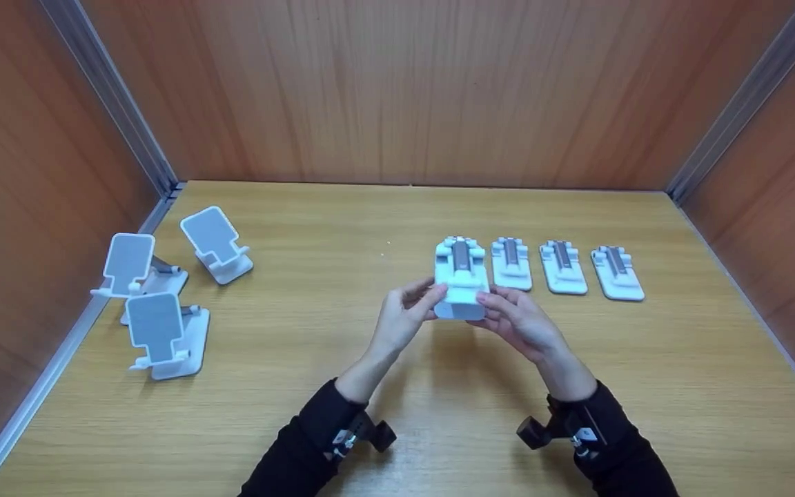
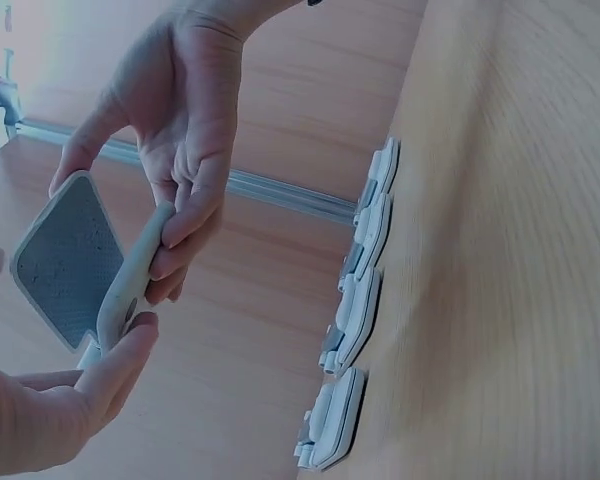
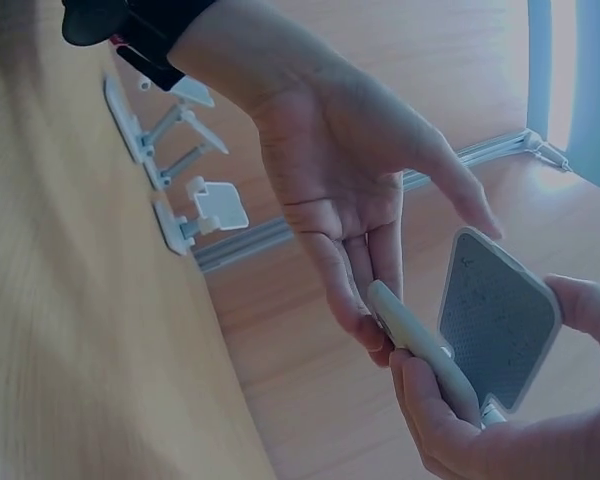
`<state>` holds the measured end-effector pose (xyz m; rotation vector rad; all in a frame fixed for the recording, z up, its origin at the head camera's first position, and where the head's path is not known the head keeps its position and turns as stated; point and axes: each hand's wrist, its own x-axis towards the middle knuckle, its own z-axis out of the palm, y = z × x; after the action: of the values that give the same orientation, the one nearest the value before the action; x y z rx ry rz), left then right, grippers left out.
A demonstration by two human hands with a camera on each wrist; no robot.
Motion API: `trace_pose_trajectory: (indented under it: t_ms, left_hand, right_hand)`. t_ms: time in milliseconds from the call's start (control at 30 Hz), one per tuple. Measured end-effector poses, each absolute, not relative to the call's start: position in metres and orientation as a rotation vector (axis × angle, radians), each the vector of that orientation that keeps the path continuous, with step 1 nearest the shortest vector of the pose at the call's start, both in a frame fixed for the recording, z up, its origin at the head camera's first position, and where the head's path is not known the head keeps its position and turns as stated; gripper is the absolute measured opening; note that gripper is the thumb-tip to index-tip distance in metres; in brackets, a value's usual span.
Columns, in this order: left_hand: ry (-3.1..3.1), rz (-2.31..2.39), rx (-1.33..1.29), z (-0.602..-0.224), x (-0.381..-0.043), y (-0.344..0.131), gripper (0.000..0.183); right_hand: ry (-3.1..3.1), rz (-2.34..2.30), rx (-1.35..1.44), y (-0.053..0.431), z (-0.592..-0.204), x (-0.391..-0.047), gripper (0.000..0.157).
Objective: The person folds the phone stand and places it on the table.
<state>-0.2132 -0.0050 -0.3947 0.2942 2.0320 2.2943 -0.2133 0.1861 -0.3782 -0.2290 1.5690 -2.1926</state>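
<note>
Head view, held stand: a white folding stand (image 1: 462,293), raised above the wooden table (image 1: 301,414), straight ahead of the person, between both hands.
Head view, grip: left hand (image 1: 401,314) holds the stand's left edge, right hand (image 1: 518,321) its right edge, both toward its near end; neither hand is clearly nearer.
Head view, long axis: runs near to far, reaching away from the fingertips.
Head view, right of the held stand: three folded stands, the left one (image 1: 512,273), the middle one (image 1: 563,273) and the right one (image 1: 618,279), side by side.
Head view, far left: three opened stands, the far one (image 1: 211,235), the leftmost one (image 1: 130,262) and the near one (image 1: 156,328).
Left wrist view, plates: the grey-padded plate (image 2: 70,265) sits above the base plate (image 2: 130,285), at an angle, with a gap between.
Left wrist view, row: four folded stands lie flat on the table, well apart from the hands.
Right wrist view, fingers: thumbs are at the padded plate's edges, other fingertips on the base plate; the hinge is mostly hidden.
</note>
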Motion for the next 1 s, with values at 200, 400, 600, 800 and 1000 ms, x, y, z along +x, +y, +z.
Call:
trace_pose_trajectory:
  t_ms: [200, 400, 600, 800, 1000]
  left_hand:
    - [1.946, 2.313, 0.237, -0.395, -0.214, -0.009, 0.052]
    - [1.906, 2.368, 0.186, -0.398, -0.214, -0.009, 0.046]
    - [1.897, 2.419, 0.157, -0.406, -0.214, -0.008, 0.042]
    - [1.994, 2.335, 0.208, -0.409, -0.213, -0.01, 0.043]
    - [2.227, 2.155, 0.361, -0.415, -0.211, -0.023, 0.046]
  right_hand:
    - [1.615, -2.152, -0.247, 0.184, -0.38, -0.213, 0.052]
    - [1.66, -2.14, -0.298, 0.181, -0.383, -0.214, 0.052]
    - [1.718, -2.183, -0.26, 0.176, -0.391, -0.215, 0.046]
    - [1.719, -2.175, -0.235, 0.176, -0.398, -0.215, 0.048]
    - [1.691, -2.123, -0.227, 0.179, -0.405, -0.216, 0.051]
